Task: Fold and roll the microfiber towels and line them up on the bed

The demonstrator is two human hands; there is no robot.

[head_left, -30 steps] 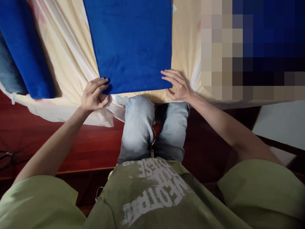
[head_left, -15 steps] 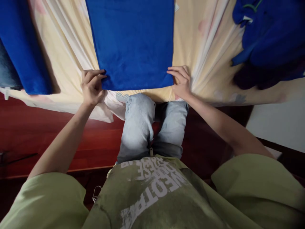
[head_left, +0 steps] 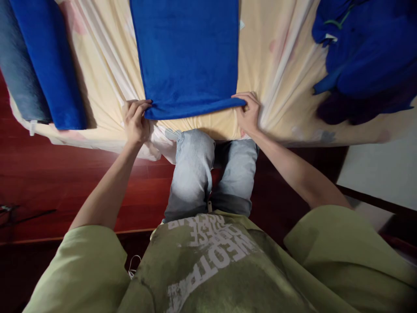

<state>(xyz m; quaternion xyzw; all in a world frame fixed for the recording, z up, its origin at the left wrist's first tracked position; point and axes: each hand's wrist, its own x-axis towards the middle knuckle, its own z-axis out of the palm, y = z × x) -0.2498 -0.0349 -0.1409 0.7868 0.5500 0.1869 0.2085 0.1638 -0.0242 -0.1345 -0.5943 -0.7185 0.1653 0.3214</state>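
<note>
A bright blue towel (head_left: 190,52) lies flat as a long strip in front of me, its far end cut off by the top of the view. Its near edge is turned over into a narrow fold along the front. My left hand (head_left: 137,119) pinches the left corner of that fold between thumb and fingertips. At the other end, my right hand (head_left: 248,112) grips the right corner, thumb underneath and fingers on top. The right end of the fold is lifted slightly and sticks out past the towel's side.
A cream patterned sheet (head_left: 273,56) covers the bed. To the left lie a rolled blue towel (head_left: 57,65) and a grey-blue roll (head_left: 22,74). A crumpled dark blue cloth heap (head_left: 371,56) is at the right. My jeans-clad knees (head_left: 195,161) touch the bed's front edge above the red floor (head_left: 81,187).
The near edge of the towel has been turned up into a narrow fold, its right end raised by my right hand. My left hand has shifted rightward in view as the camera turned slightly.
</note>
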